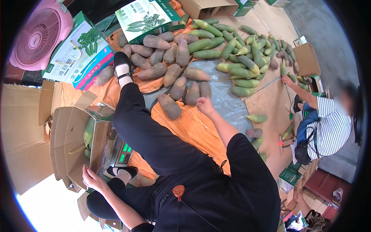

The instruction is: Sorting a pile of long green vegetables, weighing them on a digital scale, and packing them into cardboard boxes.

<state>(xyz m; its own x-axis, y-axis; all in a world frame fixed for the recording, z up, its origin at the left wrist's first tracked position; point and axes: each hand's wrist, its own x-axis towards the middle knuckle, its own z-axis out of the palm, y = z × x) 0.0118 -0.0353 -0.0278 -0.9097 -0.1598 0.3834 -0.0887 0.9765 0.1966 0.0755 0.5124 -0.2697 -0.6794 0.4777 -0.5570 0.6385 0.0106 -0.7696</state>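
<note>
**Right Fingers at the End of a Brownish Root**

Reaching with the right hand [206, 106] to the near end of a brownish root [192, 92], with fingers bent and bunched; cannot tell whether gripping it. Holding nothing visible in the left hand [94, 180], with fingers loosely spread at the near edge of an open carton [65, 141]. Lit with green display panels on a scale [125, 152] beside that carton. Printed with lettering and vegetable pictures on white-and-green boxes [145, 20] farther up. Back at the root: lying at the near edge of a pile of similar roots [152, 71], with long axis running nearly up and down the view. Looks plump, blunt-ended and dull. Heaped beyond, to the right: green radishes [249, 64].
</note>
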